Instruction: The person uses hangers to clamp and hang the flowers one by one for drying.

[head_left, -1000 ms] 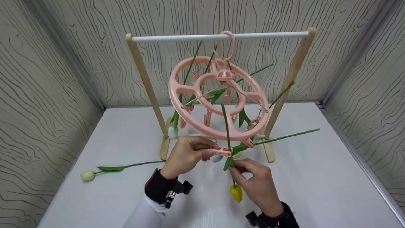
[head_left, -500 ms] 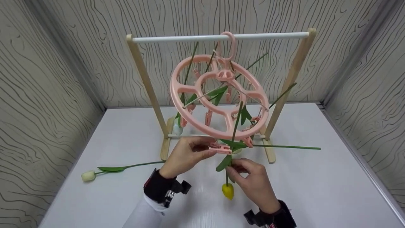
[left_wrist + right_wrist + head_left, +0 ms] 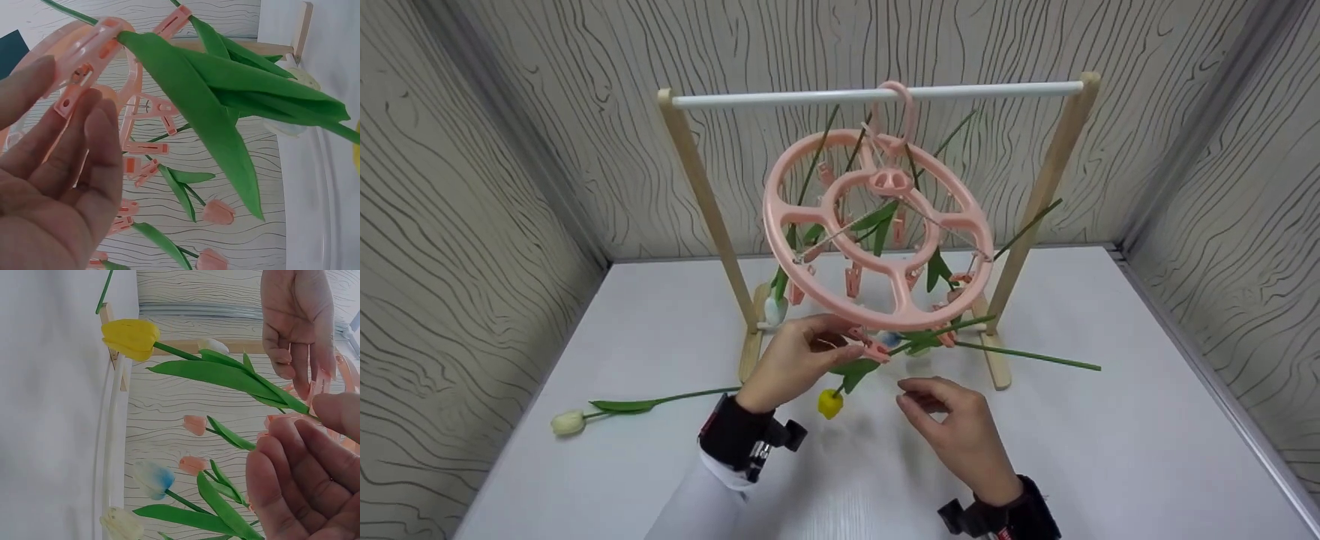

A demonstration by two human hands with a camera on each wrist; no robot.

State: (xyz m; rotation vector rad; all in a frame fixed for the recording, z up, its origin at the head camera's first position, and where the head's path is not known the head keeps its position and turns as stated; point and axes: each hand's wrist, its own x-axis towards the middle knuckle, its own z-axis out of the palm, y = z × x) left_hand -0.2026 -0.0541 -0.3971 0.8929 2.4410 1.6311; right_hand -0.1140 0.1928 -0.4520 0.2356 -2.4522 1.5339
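A yellow tulip point(image 3: 830, 404) hangs tilted, bloom down to the left, its stem caught in a pink clothes peg point(image 3: 876, 350) under the round pink peg hanger point(image 3: 891, 182). Thumb and fingers of my left hand point(image 3: 795, 364) pinch this peg's handles; in the left wrist view the peg point(image 3: 84, 56) has its tip on the stem just above the green leaves point(image 3: 191, 101). My right hand point(image 3: 960, 431) is apart from the flower, lower and to the right, with loosely bent fingers and nothing between them. In the right wrist view the yellow bloom point(image 3: 130, 338) appears whole.
The hanger hooks over the white rod point(image 3: 780, 98) of a wooden stand point(image 3: 701, 195). Other tulips hang from its pegs, including pink ones point(image 3: 194, 465) and a blue-white one point(image 3: 154, 479). A white tulip point(image 3: 568, 423) lies on the white table at left.
My right hand has let go of the yellow tulip. The bloom has swung left and up, and its stem has tipped over to the right. My left hand stays at the peg.
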